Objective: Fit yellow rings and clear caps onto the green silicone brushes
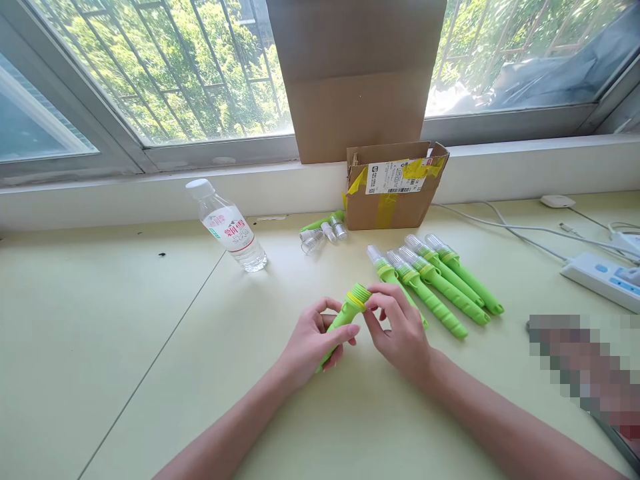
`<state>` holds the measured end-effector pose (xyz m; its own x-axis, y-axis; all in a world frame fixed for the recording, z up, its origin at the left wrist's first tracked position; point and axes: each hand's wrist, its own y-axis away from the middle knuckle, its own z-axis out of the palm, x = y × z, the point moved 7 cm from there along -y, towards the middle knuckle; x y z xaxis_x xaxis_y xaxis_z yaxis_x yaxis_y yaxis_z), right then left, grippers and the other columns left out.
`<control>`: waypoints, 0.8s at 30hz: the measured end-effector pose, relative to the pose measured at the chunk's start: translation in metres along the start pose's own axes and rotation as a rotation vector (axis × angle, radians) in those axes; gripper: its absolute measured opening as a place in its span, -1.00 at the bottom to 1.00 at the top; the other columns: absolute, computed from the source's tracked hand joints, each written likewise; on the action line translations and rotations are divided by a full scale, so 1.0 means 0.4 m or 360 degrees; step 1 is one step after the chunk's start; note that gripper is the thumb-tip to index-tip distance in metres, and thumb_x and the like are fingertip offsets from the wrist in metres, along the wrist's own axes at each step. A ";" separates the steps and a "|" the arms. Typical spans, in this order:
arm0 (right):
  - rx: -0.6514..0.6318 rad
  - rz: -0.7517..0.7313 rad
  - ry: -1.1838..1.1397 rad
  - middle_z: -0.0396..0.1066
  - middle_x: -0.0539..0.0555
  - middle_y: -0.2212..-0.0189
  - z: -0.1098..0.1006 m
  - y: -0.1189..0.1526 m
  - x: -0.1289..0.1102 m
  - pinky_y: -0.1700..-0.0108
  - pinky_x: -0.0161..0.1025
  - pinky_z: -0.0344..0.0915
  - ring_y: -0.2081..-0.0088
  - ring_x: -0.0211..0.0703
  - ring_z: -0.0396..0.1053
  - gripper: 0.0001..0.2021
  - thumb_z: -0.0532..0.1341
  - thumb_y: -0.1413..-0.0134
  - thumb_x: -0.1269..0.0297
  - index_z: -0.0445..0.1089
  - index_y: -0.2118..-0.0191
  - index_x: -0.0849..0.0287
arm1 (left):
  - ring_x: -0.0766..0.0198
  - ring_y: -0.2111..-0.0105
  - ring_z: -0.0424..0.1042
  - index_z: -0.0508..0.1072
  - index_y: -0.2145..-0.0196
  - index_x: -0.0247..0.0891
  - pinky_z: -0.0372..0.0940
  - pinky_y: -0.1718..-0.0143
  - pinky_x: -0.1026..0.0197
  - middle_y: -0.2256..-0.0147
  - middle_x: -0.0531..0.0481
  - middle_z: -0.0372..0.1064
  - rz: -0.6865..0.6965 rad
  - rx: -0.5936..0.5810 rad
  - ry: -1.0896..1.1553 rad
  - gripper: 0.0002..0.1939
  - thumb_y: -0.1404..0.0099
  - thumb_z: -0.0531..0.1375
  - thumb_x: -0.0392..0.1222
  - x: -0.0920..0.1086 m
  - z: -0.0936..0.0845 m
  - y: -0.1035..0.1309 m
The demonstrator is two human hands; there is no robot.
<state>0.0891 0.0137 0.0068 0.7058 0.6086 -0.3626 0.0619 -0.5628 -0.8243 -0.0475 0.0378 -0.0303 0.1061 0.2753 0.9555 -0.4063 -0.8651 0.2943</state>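
Green handle (344, 316) is gripped, I see, by the left hand (310, 343); right hand (400, 327) pinches its yellow ring (355, 302) (five capped handles (453, 292), two o'clock).

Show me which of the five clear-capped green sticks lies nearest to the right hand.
The leftmost green stick of the row: the right hand partly hides it, while the other four sticks lie farther right, uncovered.

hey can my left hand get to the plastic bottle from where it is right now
Probably yes: nothing stands between your left hand and the plastic bottle. But that hand is gripping a green tube, so it would likely have to let go first.
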 end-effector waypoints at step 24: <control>0.0008 -0.0054 0.0016 0.38 0.08 0.29 -0.005 -0.001 -0.009 0.53 -0.36 0.27 0.39 -0.26 0.37 -0.83 0.16 -0.09 0.53 0.23 0.27 0.10 | 0.32 0.51 0.41 0.40 0.30 -0.30 0.26 0.54 0.32 0.34 -0.12 0.46 0.0096 -0.0172 0.0057 -0.66 -0.25 0.15 0.08 0.024 0.013 0.006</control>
<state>0.0879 0.0108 0.0092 0.7103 0.6217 -0.3300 0.0825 -0.5392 -0.8382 -0.0428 0.0361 -0.0205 0.0466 0.2406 0.9695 -0.5068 -0.8307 0.2305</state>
